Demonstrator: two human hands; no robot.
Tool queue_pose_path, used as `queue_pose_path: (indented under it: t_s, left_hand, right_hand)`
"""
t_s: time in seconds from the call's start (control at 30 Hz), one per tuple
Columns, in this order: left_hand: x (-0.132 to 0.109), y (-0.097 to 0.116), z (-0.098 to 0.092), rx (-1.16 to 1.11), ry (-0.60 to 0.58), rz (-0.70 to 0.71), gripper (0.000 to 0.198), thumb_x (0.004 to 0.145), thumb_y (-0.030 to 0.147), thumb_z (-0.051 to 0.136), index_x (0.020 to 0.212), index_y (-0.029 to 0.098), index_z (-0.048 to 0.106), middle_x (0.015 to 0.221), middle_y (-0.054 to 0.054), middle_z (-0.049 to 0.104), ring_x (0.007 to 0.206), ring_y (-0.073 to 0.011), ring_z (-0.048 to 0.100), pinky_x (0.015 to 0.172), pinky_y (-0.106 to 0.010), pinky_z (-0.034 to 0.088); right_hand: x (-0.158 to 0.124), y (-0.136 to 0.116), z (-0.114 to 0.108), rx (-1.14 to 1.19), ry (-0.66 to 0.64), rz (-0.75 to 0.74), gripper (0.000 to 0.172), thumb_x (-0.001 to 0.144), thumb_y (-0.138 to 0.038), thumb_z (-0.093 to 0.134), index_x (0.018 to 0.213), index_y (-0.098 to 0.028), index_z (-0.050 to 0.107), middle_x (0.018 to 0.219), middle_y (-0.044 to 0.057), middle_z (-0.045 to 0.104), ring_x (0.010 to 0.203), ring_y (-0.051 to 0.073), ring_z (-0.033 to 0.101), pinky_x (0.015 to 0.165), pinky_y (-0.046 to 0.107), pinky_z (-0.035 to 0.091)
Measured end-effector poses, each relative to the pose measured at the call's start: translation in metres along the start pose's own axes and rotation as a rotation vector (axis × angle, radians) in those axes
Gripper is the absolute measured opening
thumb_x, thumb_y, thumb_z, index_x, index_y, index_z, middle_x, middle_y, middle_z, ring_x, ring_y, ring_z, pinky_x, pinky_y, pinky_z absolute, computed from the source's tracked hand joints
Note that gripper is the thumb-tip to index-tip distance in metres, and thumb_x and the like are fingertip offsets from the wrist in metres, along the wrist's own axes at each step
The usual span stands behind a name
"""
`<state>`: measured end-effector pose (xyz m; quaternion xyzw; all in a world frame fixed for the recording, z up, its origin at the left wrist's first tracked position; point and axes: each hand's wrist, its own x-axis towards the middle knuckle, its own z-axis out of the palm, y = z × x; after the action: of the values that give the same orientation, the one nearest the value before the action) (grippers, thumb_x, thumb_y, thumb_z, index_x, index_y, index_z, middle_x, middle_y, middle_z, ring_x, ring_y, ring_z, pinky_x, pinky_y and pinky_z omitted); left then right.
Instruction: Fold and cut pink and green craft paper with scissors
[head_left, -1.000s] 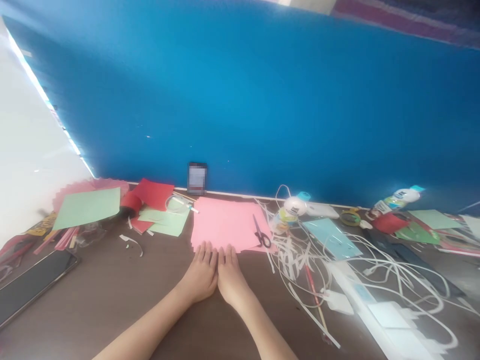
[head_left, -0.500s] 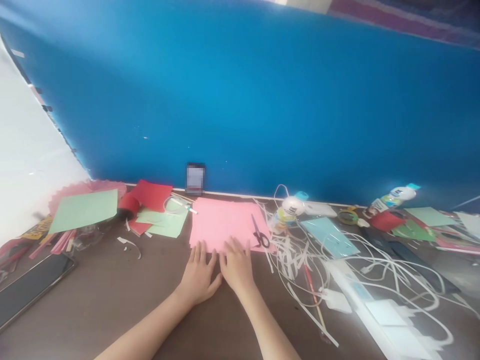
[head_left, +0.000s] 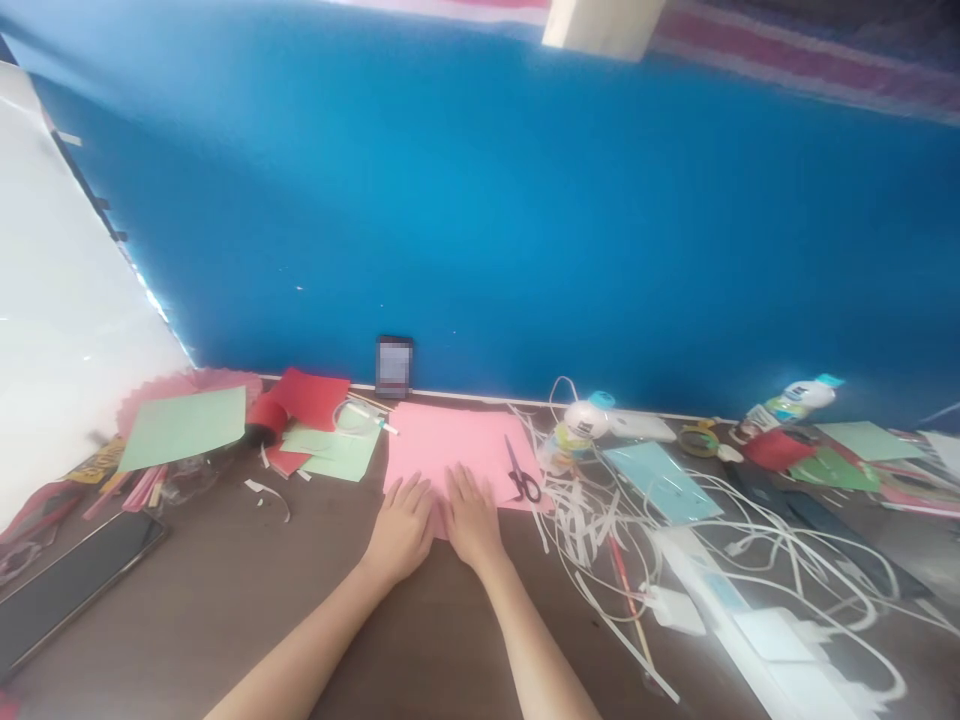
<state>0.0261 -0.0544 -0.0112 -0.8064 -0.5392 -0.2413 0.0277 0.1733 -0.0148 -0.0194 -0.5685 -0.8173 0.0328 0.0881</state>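
Observation:
Pink paper sheets point(head_left: 442, 435) lie flat on the brown table in front of me. My left hand point(head_left: 403, 522) rests palm down at their near edge, its fingers stretched out on the paper. Beside it, my right hand point(head_left: 471, 515) presses flat on the pink paper with fingers extended. A pink piece shows between the two hands and sticks out toward me; whether it is a separate sheet I cannot tell. Dark-handled scissors point(head_left: 523, 480) lie on the sheets' right side, just beyond my right hand.
Left are green paper point(head_left: 184, 428), red paper point(head_left: 319, 397) and a phone point(head_left: 79, 590). A small framed screen point(head_left: 394, 366) leans on the blue wall point(head_left: 480, 200). Right are paper strips point(head_left: 581, 525), a glue bottle point(head_left: 577, 425), a blue packet point(head_left: 664, 482), a power strip point(head_left: 720, 600) and tangled cables.
A pink piece now shows between my hands, where bare table was before. My hands have slid slightly farther onto the paper. The camera view has tilted a little.

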Motion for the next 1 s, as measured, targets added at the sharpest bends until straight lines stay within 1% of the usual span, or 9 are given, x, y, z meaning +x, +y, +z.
queue_pose_path:
  t_s: [0.1, 0.23, 0.37, 0.53, 0.73, 0.8, 0.87, 0.93, 1.0]
  left_hand:
    - [0.001, -0.008, 0.007, 0.045, -0.031, -0.033, 0.044, 0.084, 0.02, 0.031, 0.126, 0.02, 0.044, 0.131, -0.007, 0.047, 0.127, -0.0254, 0.033, 0.104, -0.052, 0.02]
    - [-0.003, -0.009, 0.014, 0.081, -0.038, -0.146, 0.046, 0.085, 0.022, 0.03, 0.13, 0.024, 0.04, 0.132, -0.006, 0.046, 0.126, -0.0286, 0.034, 0.102, -0.059, 0.017]
    - [-0.004, -0.011, 0.015, 0.096, -0.012, -0.221, 0.046, 0.086, 0.023, 0.029, 0.131, 0.023, 0.039, 0.134, -0.006, 0.043, 0.127, -0.0319, 0.03, 0.1, -0.064, 0.016]
    - [-0.003, -0.017, 0.01, 0.078, -0.039, -0.226, 0.045, 0.088, 0.031, 0.029, 0.131, 0.024, 0.037, 0.137, -0.007, 0.039, 0.129, -0.0293, 0.028, 0.101, -0.062, 0.014]
    - [-0.002, -0.032, 0.002, 0.024, -0.101, -0.165, 0.047, 0.087, 0.046, 0.031, 0.129, 0.027, 0.04, 0.135, -0.005, 0.043, 0.13, -0.0303, 0.026, 0.101, -0.064, 0.011]
    - [-0.001, -0.036, 0.003, 0.011, -0.128, -0.152, 0.047, 0.086, 0.048, 0.033, 0.128, 0.027, 0.04, 0.134, -0.006, 0.043, 0.129, -0.031, 0.026, 0.1, -0.064, 0.014]
    - [0.0, -0.039, 0.005, -0.002, -0.136, -0.142, 0.046, 0.085, 0.047, 0.036, 0.126, 0.027, 0.042, 0.134, -0.006, 0.043, 0.128, -0.0312, 0.028, 0.099, -0.064, 0.016]
    - [0.001, -0.041, 0.006, -0.014, -0.114, -0.137, 0.04, 0.084, 0.043, 0.04, 0.119, 0.026, 0.048, 0.132, -0.006, 0.045, 0.128, -0.0296, 0.03, 0.1, -0.06, 0.019]
    - [0.001, -0.044, 0.006, -0.009, -0.058, -0.159, 0.029, 0.084, 0.032, 0.043, 0.109, 0.025, 0.055, 0.128, -0.006, 0.049, 0.128, -0.0267, 0.03, 0.102, -0.053, 0.023]
  right_hand:
    - [-0.003, -0.001, -0.003, -0.027, 0.009, 0.035, 0.05, 0.091, -0.036, 0.022, 0.136, -0.016, 0.03, 0.143, 0.01, 0.027, 0.133, 0.022, 0.019, 0.106, 0.047, 0.003]
    - [-0.009, 0.0, -0.006, -0.074, 0.015, 0.112, 0.052, 0.09, -0.04, 0.024, 0.135, -0.015, 0.032, 0.141, 0.014, 0.03, 0.131, 0.026, 0.022, 0.104, 0.053, -0.002]
    - [-0.009, 0.002, -0.005, -0.099, -0.023, 0.161, 0.053, 0.09, -0.042, 0.021, 0.138, -0.017, 0.026, 0.143, 0.012, 0.024, 0.132, 0.027, 0.018, 0.101, 0.058, -0.005]
    - [-0.006, 0.01, -0.009, -0.11, -0.138, 0.173, 0.056, 0.09, -0.048, 0.016, 0.139, -0.022, 0.018, 0.146, 0.008, 0.016, 0.134, 0.026, 0.011, 0.099, 0.061, -0.007]
    - [-0.01, 0.037, -0.019, -0.129, -0.241, 0.156, 0.061, 0.085, -0.057, 0.025, 0.139, -0.029, 0.016, 0.147, 0.008, 0.013, 0.135, 0.027, 0.006, 0.098, 0.062, -0.008]
    - [-0.01, 0.044, -0.02, -0.143, -0.224, 0.128, 0.064, 0.084, -0.057, 0.03, 0.139, -0.028, 0.018, 0.147, 0.009, 0.015, 0.134, 0.028, 0.008, 0.098, 0.062, -0.007]
    - [-0.009, 0.049, -0.021, -0.164, -0.161, 0.092, 0.066, 0.082, -0.057, 0.036, 0.138, -0.026, 0.021, 0.145, 0.01, 0.02, 0.134, 0.029, 0.011, 0.098, 0.062, -0.006]
    - [-0.007, 0.051, -0.022, -0.174, -0.065, 0.052, 0.064, 0.081, -0.055, 0.04, 0.136, -0.025, 0.028, 0.142, 0.012, 0.028, 0.132, 0.03, 0.017, 0.098, 0.063, -0.003]
    - [-0.004, 0.05, -0.022, -0.148, 0.056, -0.004, 0.058, 0.082, -0.052, 0.04, 0.133, -0.023, 0.036, 0.136, 0.013, 0.039, 0.129, 0.031, 0.026, 0.099, 0.063, 0.003]
